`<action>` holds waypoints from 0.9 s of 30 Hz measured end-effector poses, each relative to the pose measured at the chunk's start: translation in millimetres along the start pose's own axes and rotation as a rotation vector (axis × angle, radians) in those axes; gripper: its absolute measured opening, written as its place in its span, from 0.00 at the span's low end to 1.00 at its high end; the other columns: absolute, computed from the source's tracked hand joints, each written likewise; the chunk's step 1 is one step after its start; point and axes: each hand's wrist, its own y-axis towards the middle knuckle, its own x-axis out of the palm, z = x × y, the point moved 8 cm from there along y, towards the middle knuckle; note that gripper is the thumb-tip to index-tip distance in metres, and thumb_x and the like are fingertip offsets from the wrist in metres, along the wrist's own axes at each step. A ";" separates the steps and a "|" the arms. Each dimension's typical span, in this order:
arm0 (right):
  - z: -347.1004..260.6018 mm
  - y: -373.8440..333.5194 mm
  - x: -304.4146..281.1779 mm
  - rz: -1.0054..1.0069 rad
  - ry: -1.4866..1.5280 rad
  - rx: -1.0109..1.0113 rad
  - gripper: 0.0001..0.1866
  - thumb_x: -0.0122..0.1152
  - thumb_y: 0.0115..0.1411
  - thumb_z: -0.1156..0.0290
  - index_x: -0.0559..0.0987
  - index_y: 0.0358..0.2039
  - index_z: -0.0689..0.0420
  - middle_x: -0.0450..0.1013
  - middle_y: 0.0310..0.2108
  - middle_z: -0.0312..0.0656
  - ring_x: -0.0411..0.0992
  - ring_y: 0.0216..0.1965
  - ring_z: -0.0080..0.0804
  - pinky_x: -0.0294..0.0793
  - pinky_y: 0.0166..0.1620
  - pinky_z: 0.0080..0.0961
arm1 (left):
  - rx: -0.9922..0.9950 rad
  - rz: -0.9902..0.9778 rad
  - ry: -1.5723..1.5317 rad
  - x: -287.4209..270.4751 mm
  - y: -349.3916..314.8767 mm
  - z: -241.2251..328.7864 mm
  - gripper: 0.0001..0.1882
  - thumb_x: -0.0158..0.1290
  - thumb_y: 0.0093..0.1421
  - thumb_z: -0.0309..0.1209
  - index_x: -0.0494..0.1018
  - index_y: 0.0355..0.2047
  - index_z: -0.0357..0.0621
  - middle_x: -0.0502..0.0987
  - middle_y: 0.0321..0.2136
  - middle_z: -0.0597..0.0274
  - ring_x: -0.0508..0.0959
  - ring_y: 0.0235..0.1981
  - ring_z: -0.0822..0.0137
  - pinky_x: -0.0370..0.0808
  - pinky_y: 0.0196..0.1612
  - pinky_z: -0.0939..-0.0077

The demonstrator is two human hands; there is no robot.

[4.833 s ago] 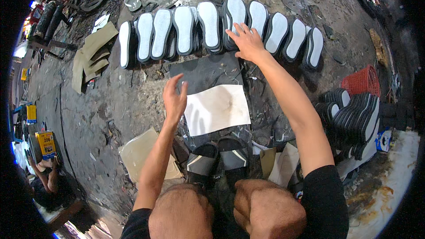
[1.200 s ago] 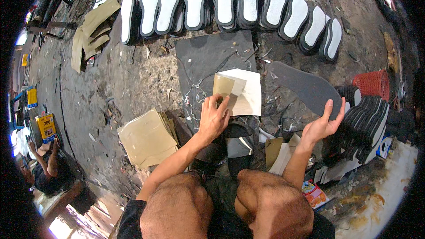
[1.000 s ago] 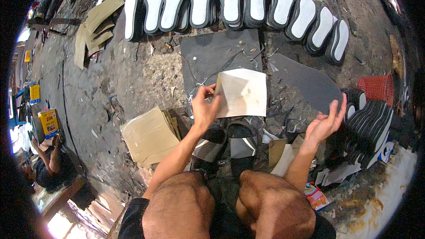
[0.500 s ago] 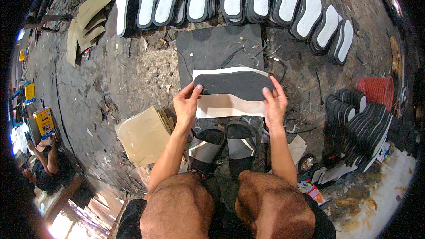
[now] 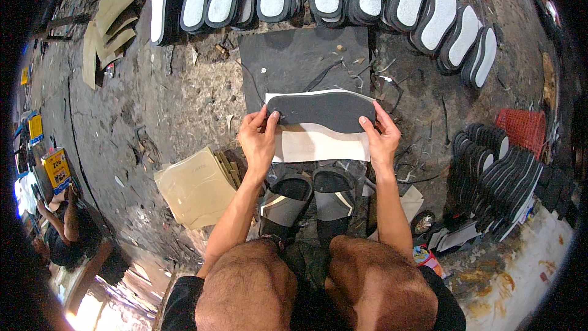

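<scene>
- Near mid: L hand (image 5: 257, 145) & R hand (image 5: 383, 141) pinching sole (image 5: 324, 110) by its ends, over sheet (image 5: 321, 147).
- Sole cd skew vs. sheet if one hand slips.

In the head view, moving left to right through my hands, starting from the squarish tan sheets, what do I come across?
Squarish tan sheets, left hand, dark sole-shaped piece, right hand, bunched dark soles.

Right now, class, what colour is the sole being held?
Dark grey; the sole shows best in head view.
</scene>
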 end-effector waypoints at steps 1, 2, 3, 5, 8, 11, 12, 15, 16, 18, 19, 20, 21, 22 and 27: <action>0.6 0.4 0.5 -0.002 -0.003 0.008 0.30 0.69 0.59 0.79 0.73 0.63 0.64 0.76 0.53 0.47 0.76 0.50 0.29 0.77 0.52 0.23 | -0.004 -0.001 0.008 -0.7 0.3 1.2 0.21 0.64 0.62 0.37 0.81 0.50 0.36 0.80 0.38 0.55 0.79 0.37 0.69 0.76 0.40 0.74; 0.7 0.4 1.8 -0.007 0.009 0.006 0.30 0.70 0.59 0.79 0.73 0.62 0.64 0.76 0.53 0.47 0.76 0.50 0.29 0.77 0.52 0.23 | -0.007 -0.001 0.017 -1.0 0.6 1.3 0.21 0.64 0.62 0.37 0.81 0.50 0.36 0.80 0.38 0.55 0.79 0.37 0.68 0.76 0.40 0.74; 0.6 0.2 1.7 -0.009 0.017 0.003 0.30 0.70 0.59 0.79 0.73 0.62 0.64 0.77 0.53 0.47 0.76 0.50 0.29 0.77 0.52 0.23 | 0.014 0.017 0.003 -0.7 1.1 1.1 0.20 0.65 0.61 0.36 0.81 0.49 0.36 0.80 0.37 0.56 0.78 0.35 0.70 0.76 0.39 0.75; 1.5 -0.2 3.2 -0.007 0.019 -0.001 0.30 0.71 0.58 0.78 0.74 0.61 0.63 0.77 0.54 0.46 0.76 0.50 0.28 0.77 0.52 0.23 | 0.057 0.053 -0.023 -2.6 2.7 -1.1 0.19 0.66 0.60 0.34 0.82 0.48 0.36 0.79 0.34 0.58 0.78 0.29 0.72 0.76 0.35 0.77; 7.0 1.9 -0.8 0.018 -0.043 0.002 0.29 0.73 0.57 0.75 0.77 0.60 0.61 0.77 0.54 0.43 0.75 0.50 0.27 0.77 0.49 0.23 | -0.043 0.030 -0.045 -0.7 3.9 -4.3 0.18 0.67 0.59 0.34 0.83 0.47 0.37 0.79 0.33 0.59 0.78 0.29 0.72 0.76 0.36 0.77; 7.2 2.2 -1.4 0.029 -0.115 0.011 0.28 0.74 0.56 0.73 0.78 0.59 0.58 0.79 0.51 0.42 0.75 0.46 0.25 0.76 0.45 0.23 | 0.059 0.056 0.062 -3.3 6.1 2.6 0.21 0.68 0.57 0.33 0.81 0.50 0.40 0.78 0.37 0.60 0.78 0.32 0.72 0.75 0.35 0.79; 5.8 2.5 -1.6 0.038 -0.110 0.001 0.28 0.74 0.56 0.72 0.79 0.59 0.57 0.80 0.49 0.41 0.75 0.44 0.24 0.76 0.43 0.22 | 0.117 0.067 0.113 -4.3 5.7 14.5 0.22 0.69 0.56 0.33 0.81 0.51 0.41 0.78 0.38 0.60 0.79 0.33 0.72 0.75 0.36 0.80; -2.0 1.8 -5.6 0.107 -0.353 -0.063 0.30 0.76 0.53 0.68 0.80 0.57 0.55 0.81 0.41 0.41 0.77 0.37 0.30 0.76 0.40 0.26 | 0.674 -0.050 0.490 18.6 -3.5 67.3 0.22 0.58 0.58 0.22 0.79 0.53 0.47 0.76 0.51 0.54 0.77 0.49 0.59 0.73 0.50 0.65; -31.9 -3.8 6.0 0.156 -0.539 -0.241 0.27 0.77 0.50 0.68 0.83 0.53 0.53 0.78 0.39 0.42 0.76 0.38 0.41 0.76 0.44 0.33 | 0.937 -0.056 0.625 25.4 -13.7 80.1 0.23 0.55 0.58 0.20 0.79 0.54 0.48 0.75 0.53 0.53 0.75 0.52 0.56 0.72 0.54 0.62; -80.1 -23.7 9.2 0.347 -1.024 -0.417 0.26 0.77 0.50 0.67 0.81 0.51 0.54 0.76 0.40 0.43 0.74 0.40 0.44 0.74 0.46 0.37 | 0.893 -0.197 0.557 34.3 -10.7 74.8 0.27 0.50 0.54 0.16 0.78 0.54 0.51 0.74 0.57 0.53 0.71 0.58 0.52 0.67 0.61 0.52; -97.1 -32.6 9.8 0.416 -1.126 -0.467 0.26 0.77 0.50 0.66 0.80 0.51 0.54 0.75 0.40 0.44 0.74 0.40 0.45 0.74 0.47 0.38 | 0.846 -0.207 0.524 36.1 -4.7 72.8 0.29 0.51 0.52 0.16 0.78 0.54 0.52 0.74 0.57 0.54 0.71 0.58 0.51 0.66 0.61 0.52; -83.6 -34.9 6.9 0.389 -0.946 -0.450 0.26 0.77 0.51 0.65 0.79 0.50 0.54 0.75 0.40 0.44 0.73 0.41 0.44 0.73 0.47 0.38 | 0.797 -0.216 0.493 34.7 1.1 70.0 0.30 0.51 0.50 0.15 0.78 0.54 0.53 0.75 0.56 0.55 0.71 0.59 0.51 0.66 0.62 0.51; -69.5 -36.3 -1.9 0.379 -0.779 -0.426 0.26 0.76 0.51 0.65 0.78 0.50 0.54 0.74 0.39 0.44 0.73 0.41 0.43 0.73 0.47 0.37 | 0.657 -0.337 0.549 41.5 9.9 74.9 0.29 0.54 0.50 0.18 0.77 0.54 0.50 0.78 0.49 0.55 0.73 0.55 0.52 0.66 0.60 0.52; -45.1 -44.4 5.9 0.199 -0.481 -0.258 0.25 0.74 0.55 0.60 0.74 0.49 0.54 0.74 0.39 0.45 0.74 0.39 0.39 0.74 0.46 0.36 | 0.645 -0.463 0.626 42.2 9.4 89.0 0.28 0.55 0.50 0.20 0.77 0.53 0.48 0.78 0.47 0.55 0.73 0.54 0.52 0.66 0.59 0.53; -45.9 -130.8 85.2 -0.092 0.468 0.461 0.42 0.71 0.61 0.54 0.57 0.64 0.58 0.70 0.50 0.47 0.75 0.45 0.34 0.78 0.43 0.32 | 0.461 -1.058 0.250 6.3 -60.1 148.4 0.26 0.67 0.48 0.30 0.78 0.50 0.43 0.79 0.44 0.54 0.74 0.53 0.53 0.64 0.60 0.51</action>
